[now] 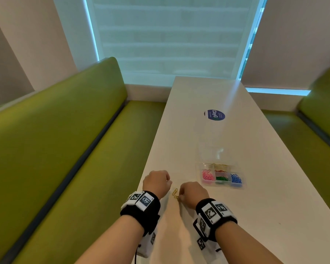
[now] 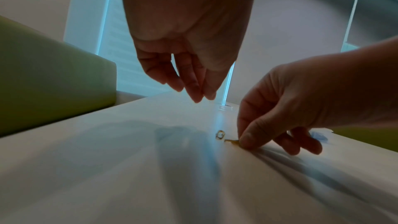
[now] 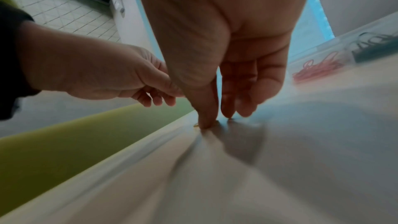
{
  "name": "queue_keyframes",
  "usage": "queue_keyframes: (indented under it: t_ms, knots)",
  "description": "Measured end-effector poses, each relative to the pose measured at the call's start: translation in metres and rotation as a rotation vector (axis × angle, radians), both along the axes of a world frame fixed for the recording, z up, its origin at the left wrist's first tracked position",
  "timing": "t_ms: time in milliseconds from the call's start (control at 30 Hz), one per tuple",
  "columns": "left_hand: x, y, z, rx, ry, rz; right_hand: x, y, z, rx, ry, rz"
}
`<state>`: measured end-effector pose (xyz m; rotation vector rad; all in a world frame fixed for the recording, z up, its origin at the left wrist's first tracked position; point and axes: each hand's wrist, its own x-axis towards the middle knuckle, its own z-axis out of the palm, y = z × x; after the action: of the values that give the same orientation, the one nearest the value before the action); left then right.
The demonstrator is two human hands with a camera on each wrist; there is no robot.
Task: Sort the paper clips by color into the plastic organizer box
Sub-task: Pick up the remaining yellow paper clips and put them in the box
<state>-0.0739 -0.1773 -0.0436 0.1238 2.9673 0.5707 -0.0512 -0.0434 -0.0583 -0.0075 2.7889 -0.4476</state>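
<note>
Two gold paper clips lie on the white table (image 1: pixel 255 187) between my hands. My right hand (image 1: pixel 180 198) pinches the nearer gold clip (image 1: pixel 176 197) against the tabletop with thumb and forefinger; in the left wrist view the thumb (image 2: pixel 249 139) covers one end of this clip (image 2: pixel 231 141). The other gold clip (image 1: pixel 175 191) lies free just beyond it. My left hand (image 1: pixel 169 182) hovers to their left, fingers hanging loosely, holding nothing. The clear organizer box (image 1: pixel 208 184) sits farther right with pink, red, green, blue and gold clips in separate compartments.
The box's clear lid (image 1: pixel 215 149) lies open behind it. A round blue sticker (image 1: pixel 214 115) marks the table's middle. The table's left edge runs close by my left hand, with a green bench (image 1: pixel 65 149) below it and another bench (image 1: pixel 322 115) on the right.
</note>
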Motion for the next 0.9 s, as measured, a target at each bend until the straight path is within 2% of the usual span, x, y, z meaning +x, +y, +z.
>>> queue_keyframes:
  t_ms: [333, 533, 733, 900]
  knots:
    - [-0.001, 0.004, -0.005, -0.023, -0.077, -0.085, 0.001, 0.013, -0.001, 0.018, -0.090, -0.086]
    - [-0.004, 0.016, -0.010, -0.118, -0.150, -0.116, 0.010, 0.031, 0.004, 0.019, -0.057, -0.075]
    - [-0.015, 0.026, -0.011, -0.174, -0.260, -0.082, 0.011, 0.053, 0.019, -0.081, -0.009, -0.070]
    - [-0.024, 0.036, -0.006, -0.270, -0.285, -0.143, 0.006, 0.074, 0.037, -0.119, 0.052, -0.052]
